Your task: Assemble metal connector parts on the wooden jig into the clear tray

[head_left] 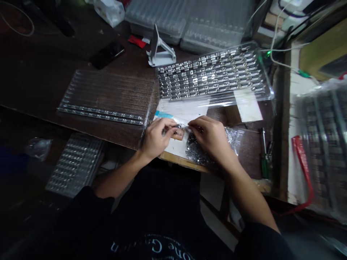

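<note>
My left hand [158, 136] is closed, its thumb and index finger pinched at a small metallic part too small to make out, beside a small orange-brown block [178, 134]. My right hand [210, 134] is closed too, fingertips together just right of the block; what they hold is hidden. Under the right hand lies a clear bag of small dark and shiny parts [195, 151]. Beyond the hands, a clear tray [214, 74] carries rows of metal connectors. The ribbed clear tray [108, 90] at left has connectors in its two nearest rows.
A phone [107, 55], a white stand [162, 54] and stacked clear trays [159, 16] stand farther back. At right lie a green-handled screwdriver [264, 155] and a white card [247, 104]. More filled trays [76, 162] are lower left, below the table edge.
</note>
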### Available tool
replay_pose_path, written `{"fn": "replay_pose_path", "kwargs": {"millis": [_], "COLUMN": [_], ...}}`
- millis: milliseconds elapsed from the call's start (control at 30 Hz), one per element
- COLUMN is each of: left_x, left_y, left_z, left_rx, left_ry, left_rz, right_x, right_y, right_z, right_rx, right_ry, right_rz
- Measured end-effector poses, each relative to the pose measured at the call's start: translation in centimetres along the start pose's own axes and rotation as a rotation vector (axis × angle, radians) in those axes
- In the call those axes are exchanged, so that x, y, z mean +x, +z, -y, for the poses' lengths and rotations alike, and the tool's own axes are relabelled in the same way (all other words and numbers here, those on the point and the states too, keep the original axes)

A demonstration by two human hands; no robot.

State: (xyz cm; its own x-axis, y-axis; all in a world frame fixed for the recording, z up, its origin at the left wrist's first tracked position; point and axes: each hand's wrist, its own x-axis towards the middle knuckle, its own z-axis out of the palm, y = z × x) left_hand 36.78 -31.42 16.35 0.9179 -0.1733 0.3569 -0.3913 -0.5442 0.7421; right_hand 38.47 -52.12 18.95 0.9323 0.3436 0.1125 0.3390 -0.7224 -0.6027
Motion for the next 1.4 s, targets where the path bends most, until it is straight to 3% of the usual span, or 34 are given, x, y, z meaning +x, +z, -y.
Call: {"fn": "replay_pose_path", "kwargs": {"millis": [100,333,433,600,867,1067,1300,1400], "left_x": [0.3,1.6,1.8,1.6,2.7,4.2,4.8,6.7], "left_y": [-1.7,-8.2,-10.0,-10.2,-10.5,-10.6,-12.6,-11.5], "left_z": [0.7,4.1,5.1,5.6,5.2,5.5,4.8,3.6], "left_rx": [-0.007,0.149,0.194,0.203,0.381,0.5,0.742,0.746], "left_ry": [-0.062,-0.097,-0.138,-0.127,-0.086,-0.075,-0.074,-0.007], "left_rz": [-0.141,-0.131,-0.12,0.045,0.104,0.275,0.325,0.322], "right_x": [0.2,-0.1,-0.2,-0.1,0.0,-0.3,-1.1,-1.3], "right_y": [1.3,2.4,2.4,2.2,0.2,-2.1,-2.4,-2.4], "right_z": [0.8,2.0,2.3,2.1,0.9,0.1,0.9,1.2], "right_rx": [0.084,-0.214,-0.28,-0.228,-0.197,-0.26,-0.34,-0.358], "right_ry": [-0.101,-0.304,-0.358,-0.342,-0.265,-0.158,-0.164,-0.174], "right_rz": [0.111,0.212,0.233,0.253,0.101,0.266,0.378,0.384]}}
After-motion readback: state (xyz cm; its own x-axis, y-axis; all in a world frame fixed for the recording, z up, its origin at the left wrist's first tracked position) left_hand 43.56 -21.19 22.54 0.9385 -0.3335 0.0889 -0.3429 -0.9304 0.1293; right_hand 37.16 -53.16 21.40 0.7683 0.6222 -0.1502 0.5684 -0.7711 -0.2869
